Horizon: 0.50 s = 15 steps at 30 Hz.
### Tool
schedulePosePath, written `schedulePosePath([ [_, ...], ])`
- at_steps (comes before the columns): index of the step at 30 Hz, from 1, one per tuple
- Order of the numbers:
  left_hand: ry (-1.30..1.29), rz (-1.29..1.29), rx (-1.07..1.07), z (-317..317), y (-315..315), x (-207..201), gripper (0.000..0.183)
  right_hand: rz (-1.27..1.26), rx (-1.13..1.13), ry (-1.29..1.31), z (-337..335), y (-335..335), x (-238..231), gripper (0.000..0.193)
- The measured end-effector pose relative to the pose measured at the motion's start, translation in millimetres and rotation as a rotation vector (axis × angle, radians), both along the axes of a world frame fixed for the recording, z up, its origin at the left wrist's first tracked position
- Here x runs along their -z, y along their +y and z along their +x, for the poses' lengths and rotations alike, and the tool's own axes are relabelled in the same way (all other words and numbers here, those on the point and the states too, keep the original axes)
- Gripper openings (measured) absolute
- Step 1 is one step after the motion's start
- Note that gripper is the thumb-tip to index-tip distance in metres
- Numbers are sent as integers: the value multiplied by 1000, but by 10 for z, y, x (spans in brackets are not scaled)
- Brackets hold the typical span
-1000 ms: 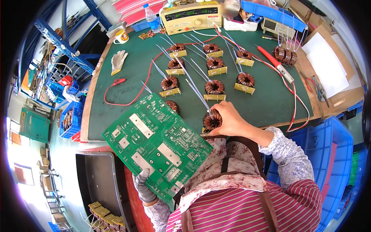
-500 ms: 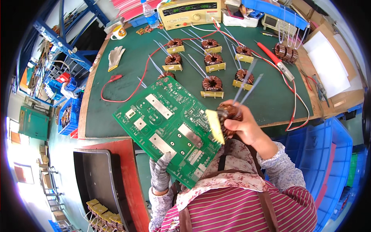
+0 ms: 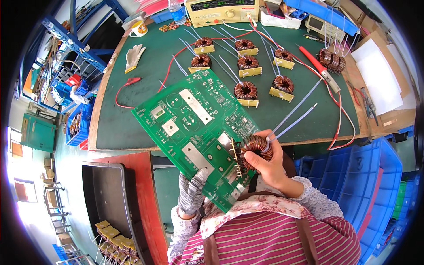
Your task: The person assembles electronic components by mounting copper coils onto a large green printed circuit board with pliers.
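My left hand (image 3: 193,187), in a grey striped glove, grips the lower left edge of a large green circuit board (image 3: 201,132) with pale metal pads. The board is tilted in front of me, partly over the table's near edge. Bare fingers of my right hand (image 3: 273,164) wrap round a copper-wound toroidal coil (image 3: 257,149). Its small pin board (image 3: 236,158) stands on edge, pins toward the green board's lower right part; whether they touch I cannot tell. Two grey-blue leads (image 3: 297,118) stick out from the coil to the upper right.
Several similar coils (image 3: 245,90) stand in rows on the green table mat (image 3: 145,97). A power supply (image 3: 222,12) is at the back, with red cables running across the mat. A glove (image 3: 134,58) lies left; a black tray (image 3: 106,190) holds more coils lower left. Blue bins (image 3: 353,172) stand right.
My right hand has brought the coil down and turned it, so its pin board now overlaps the green board. The green board has shifted slightly, and my view has moved a little.
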<state>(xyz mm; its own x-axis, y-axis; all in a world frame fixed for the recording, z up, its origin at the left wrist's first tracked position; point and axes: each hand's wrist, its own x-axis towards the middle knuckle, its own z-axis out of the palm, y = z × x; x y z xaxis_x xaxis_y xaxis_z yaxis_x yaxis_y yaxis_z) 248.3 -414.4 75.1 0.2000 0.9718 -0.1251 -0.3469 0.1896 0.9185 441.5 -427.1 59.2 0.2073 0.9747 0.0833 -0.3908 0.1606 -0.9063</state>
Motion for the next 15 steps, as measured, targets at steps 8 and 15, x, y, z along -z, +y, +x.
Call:
schedulePosePath([
  [8,3,1,45,-31,4,25,37,64,45,-191,-100,26,-53,37],
  [15,-33,-6,76,48,19,-39,40,209,229,-756,-250,70,-285,48],
])
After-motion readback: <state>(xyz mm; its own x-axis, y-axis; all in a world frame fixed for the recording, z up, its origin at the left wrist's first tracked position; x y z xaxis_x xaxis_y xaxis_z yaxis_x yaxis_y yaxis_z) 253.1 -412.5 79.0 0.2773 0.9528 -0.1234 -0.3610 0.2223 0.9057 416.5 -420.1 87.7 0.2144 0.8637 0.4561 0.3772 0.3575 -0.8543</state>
